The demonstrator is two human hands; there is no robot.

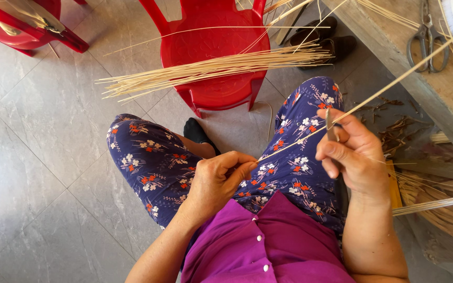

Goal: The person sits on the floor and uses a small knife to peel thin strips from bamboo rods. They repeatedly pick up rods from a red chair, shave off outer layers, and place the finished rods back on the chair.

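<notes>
On the lap, nearest the camera: a purple buttoned shirt and dark blue flowered trousers, knees spread.
Left hand: curled tight, thumb and forefinger pinching the near end of a long thin cane strip just above the right thigh.
Right hand: closed around a small knife, the blade poking up past the thumb and meeting the strip where it crosses the fingers.
Cane strip: it runs taut from the left pinch, over the right hand, and away up to the far right, past the table edge.
Near right: a heap of pale split canes beside the right forearm, curled brown shavings on the floor just beyond.
Further out, centre: a red plastic chair with a bundle of thin strips lying across its seat, ends sticking out left.
Far right: a wooden table carrying scissors.
Far left: a second red chair on the grey tiled floor.
</notes>
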